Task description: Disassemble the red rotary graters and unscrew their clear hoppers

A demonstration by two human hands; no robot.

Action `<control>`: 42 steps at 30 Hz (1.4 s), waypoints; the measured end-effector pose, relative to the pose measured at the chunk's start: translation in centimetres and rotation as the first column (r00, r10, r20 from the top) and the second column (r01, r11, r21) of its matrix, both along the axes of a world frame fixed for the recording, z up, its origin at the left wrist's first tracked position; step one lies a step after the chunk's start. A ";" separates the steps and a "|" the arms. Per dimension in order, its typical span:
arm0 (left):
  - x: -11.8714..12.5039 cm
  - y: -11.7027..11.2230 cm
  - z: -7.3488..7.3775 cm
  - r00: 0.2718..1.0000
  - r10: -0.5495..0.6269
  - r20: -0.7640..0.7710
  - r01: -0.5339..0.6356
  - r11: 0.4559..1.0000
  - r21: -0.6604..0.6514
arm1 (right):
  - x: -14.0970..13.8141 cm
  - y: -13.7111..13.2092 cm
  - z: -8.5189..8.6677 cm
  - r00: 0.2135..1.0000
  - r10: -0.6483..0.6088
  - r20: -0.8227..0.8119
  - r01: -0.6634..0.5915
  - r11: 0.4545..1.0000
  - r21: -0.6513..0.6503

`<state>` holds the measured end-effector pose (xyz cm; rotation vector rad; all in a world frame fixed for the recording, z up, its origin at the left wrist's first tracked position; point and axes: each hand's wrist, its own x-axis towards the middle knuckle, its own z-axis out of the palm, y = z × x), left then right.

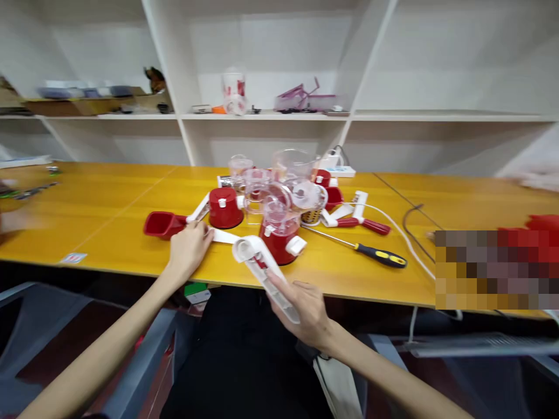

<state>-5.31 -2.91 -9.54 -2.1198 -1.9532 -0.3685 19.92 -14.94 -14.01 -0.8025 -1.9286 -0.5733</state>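
Our right hand [305, 308] pinches the white handle [271, 280] at the table [117, 224] edge. We can't tell if our left hand [188, 245] pinches anything. One wide swing could bump the red base [279, 251] and tip the clear cups [293, 166].

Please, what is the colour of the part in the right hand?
The part is white, with some red inside; the head view shows it best.
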 end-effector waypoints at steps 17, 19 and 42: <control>-2.5 0.1 -2.0 0.920 -0.388 0.057 0.382 0.920 0.087 | -4.5 3.8 2.1 0.934 -0.064 0.352 0.161 0.954 -0.252; -2.8 0.1 -1.9 0.907 -0.396 0.143 0.373 0.913 0.166 | -5.3 4.1 1.9 0.922 -0.061 0.382 0.187 0.935 -0.301; 9.8 -2.2 4.4 0.505 -0.732 0.458 0.447 0.675 0.586 | 3.3 3.9 4.3 0.991 -0.107 -0.082 0.096 0.987 -0.127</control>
